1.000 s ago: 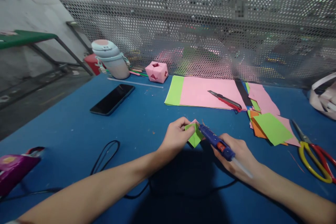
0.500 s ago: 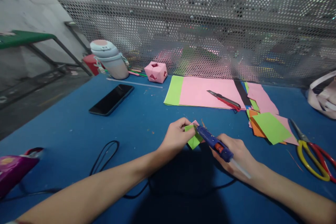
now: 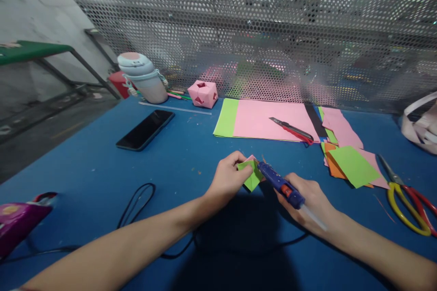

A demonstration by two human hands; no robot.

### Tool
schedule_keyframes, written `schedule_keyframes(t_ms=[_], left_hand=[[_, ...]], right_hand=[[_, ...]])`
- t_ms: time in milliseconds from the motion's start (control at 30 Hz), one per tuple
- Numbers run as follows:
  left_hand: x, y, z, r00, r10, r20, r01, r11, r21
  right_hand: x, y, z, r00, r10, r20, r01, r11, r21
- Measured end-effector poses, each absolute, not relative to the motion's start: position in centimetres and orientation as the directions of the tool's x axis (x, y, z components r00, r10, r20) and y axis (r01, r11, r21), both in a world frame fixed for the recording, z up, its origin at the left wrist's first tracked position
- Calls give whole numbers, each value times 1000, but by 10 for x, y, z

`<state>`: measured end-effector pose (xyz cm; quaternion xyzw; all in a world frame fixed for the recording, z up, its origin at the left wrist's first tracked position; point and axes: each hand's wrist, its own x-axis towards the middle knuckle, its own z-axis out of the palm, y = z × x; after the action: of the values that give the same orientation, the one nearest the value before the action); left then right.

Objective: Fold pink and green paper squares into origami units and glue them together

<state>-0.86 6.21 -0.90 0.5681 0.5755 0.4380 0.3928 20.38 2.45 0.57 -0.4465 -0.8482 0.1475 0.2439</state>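
Observation:
Between the thumb and fingers of my left hand (image 3: 228, 176) is a small folded paper piece (image 3: 253, 180), green in front with a bit of pink at its top. My right hand (image 3: 309, 202) is wrapped around a dark blue hot glue gun (image 3: 277, 181), with a clear glue stick (image 3: 313, 217) poking out of its back end. The gun's nozzle is at the right edge of the paper piece; whether they touch I cannot tell. A black cord (image 3: 293, 240) runs beneath my hands on the blue table (image 3: 177, 159).
Behind my hands lie stacked pink and green sheets (image 3: 259, 118) with a red utility knife (image 3: 293, 131) on top. Paper scraps (image 3: 353, 166) and scissors (image 3: 406, 200) are at right. A phone (image 3: 146, 129), a bottle (image 3: 145, 79) and a pink paper box (image 3: 202, 94) stand or lie leftward.
The paper piece in my left hand has shifted slightly left and up. The glue gun's nozzle has moved slightly to the right. Both hands keep their hold.

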Motion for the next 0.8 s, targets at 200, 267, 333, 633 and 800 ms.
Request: schedule_keyframes(t_ms=[200, 267, 333, 633, 800], left_hand=[[-6, 61, -8, -23, 999, 27, 282, -19, 959], [-5, 61, -7, -16, 999, 37, 299, -30, 954], [-5, 61, -6, -14, 999, 41, 316, -34, 948], [-6, 62, -9, -18, 999, 40, 285, -33, 958], [-6, 62, -7, -44, 999, 28, 262, -16, 965]], right_hand=[[203, 23, 4, -501, 819, 281, 676, 572, -464], [203, 23, 3, -516, 807, 287, 673, 590, -447], [202, 24, 2, -532, 795, 291, 667, 605, -434], [203, 23, 6, -498, 822, 278, 698, 570, -433], [204, 22, 6, -473, 834, 283, 716, 551, -429]])
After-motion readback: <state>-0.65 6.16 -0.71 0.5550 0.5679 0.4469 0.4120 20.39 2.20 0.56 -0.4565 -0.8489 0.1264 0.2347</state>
